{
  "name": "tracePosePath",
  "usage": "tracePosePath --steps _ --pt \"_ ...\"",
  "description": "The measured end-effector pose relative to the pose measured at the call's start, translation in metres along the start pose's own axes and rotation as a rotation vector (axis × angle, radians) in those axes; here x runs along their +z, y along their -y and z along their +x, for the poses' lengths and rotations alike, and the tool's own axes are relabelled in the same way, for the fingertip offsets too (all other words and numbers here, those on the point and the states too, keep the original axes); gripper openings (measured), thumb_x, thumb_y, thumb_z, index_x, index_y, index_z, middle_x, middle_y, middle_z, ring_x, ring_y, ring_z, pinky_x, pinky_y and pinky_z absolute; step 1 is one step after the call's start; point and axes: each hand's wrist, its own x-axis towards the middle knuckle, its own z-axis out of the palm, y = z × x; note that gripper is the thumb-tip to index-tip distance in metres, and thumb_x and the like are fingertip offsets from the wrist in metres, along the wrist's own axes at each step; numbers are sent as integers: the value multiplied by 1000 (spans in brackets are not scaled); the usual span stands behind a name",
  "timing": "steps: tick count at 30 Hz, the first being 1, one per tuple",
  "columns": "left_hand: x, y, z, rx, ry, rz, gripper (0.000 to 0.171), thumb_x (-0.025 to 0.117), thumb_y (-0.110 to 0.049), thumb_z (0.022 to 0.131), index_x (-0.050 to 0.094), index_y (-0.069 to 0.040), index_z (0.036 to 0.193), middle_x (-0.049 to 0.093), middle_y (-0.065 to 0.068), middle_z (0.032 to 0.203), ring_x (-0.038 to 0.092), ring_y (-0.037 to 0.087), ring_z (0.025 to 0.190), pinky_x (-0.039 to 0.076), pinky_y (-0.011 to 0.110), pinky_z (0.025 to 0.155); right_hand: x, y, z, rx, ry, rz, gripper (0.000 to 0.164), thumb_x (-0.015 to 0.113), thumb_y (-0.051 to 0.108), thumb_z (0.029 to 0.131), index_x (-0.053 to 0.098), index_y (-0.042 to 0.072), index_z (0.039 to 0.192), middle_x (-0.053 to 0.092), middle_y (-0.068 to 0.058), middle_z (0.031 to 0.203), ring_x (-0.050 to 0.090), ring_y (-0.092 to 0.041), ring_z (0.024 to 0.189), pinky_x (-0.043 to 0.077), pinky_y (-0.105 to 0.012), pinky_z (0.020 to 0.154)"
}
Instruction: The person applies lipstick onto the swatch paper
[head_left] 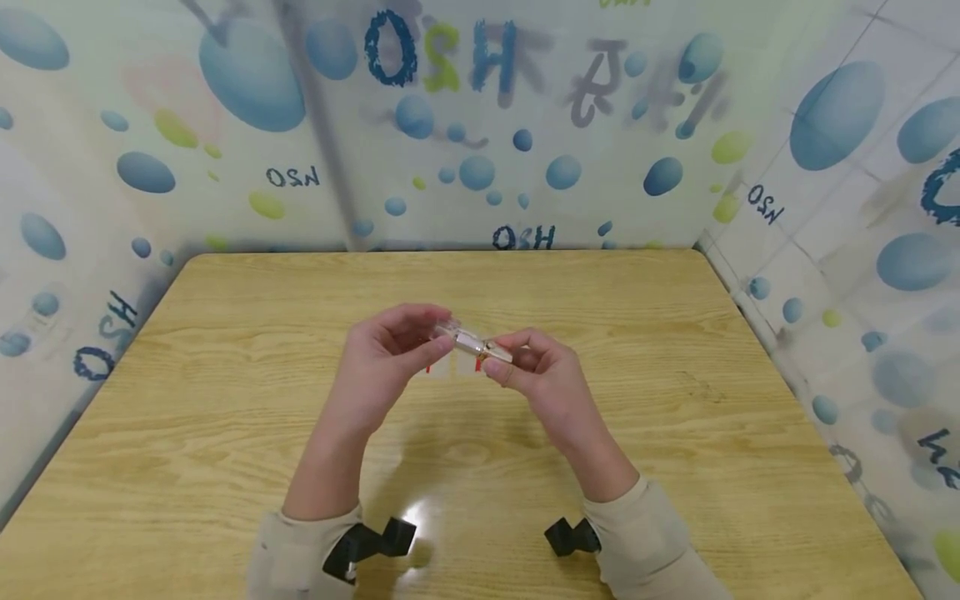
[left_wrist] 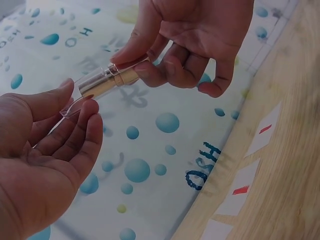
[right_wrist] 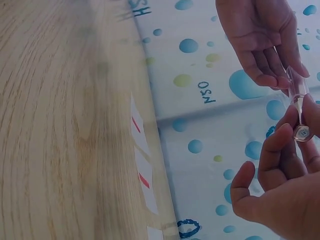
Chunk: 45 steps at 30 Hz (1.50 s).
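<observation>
A slim lipstick with a gold tube and a clear cap is held between both hands above the table. My left hand pinches the clear cap at one end between thumb and fingers. At the other end my right hand grips the base of the lipstick between thumb and index finger. Part of the gold tube shows through the cap in the left wrist view. The round bottom of the base faces the right wrist camera. The lipstick's tip is hard to make out.
Several white paper pieces lie on the wooden table beyond the hands; two show a red streak, one paper being nearer in the left wrist view. A patterned sheet with blue and green dots hangs behind and beside the table.
</observation>
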Motion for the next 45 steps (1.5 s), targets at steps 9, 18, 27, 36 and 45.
tracePosePath --steps 9,18,27,36,45 --pt "4 2 -1 -2 14 11 28 78 -11 98 75 -7 126 77 2 114 69 17 94 60 23 81 1 -2 -3 10 -8 -9 19 76 7 98 74 4 116 80 -12 111 75 -16 99 62 -28 91" --pt "7 7 -1 -5 32 19 28 78 -12 98 75 -6 125 76 9 117 72 17 100 62 24 86 -1 -3 -3 -2 -16 17 24 76 5 98 72 0 121 79 -1 104 74 -13 95 61 -27 88" --pt "8 7 -2 0 30 18 29 77 -11 98 74 -5 126 76 9 117 72 16 99 62 24 85 -1 -2 -4 -15 -15 26 23 76 4 98 72 -1 120 78 2 104 73 -13 94 61 -27 87" --pt "9 9 -1 -14 22 31 28 78 -12 99 75 -6 126 76 11 118 72 17 99 62 23 85 1 -3 -3 -12 -19 22 23 77 5 97 72 -1 119 79 3 100 71 -14 91 59 -26 83" --pt "7 8 9 -31 70 120 29 78 -17 99 75 -12 128 78 10 119 72 20 105 60 25 88 0 -2 -3 22 -30 -7 23 78 6 97 72 1 118 74 -2 107 69 -16 95 62 -27 87"
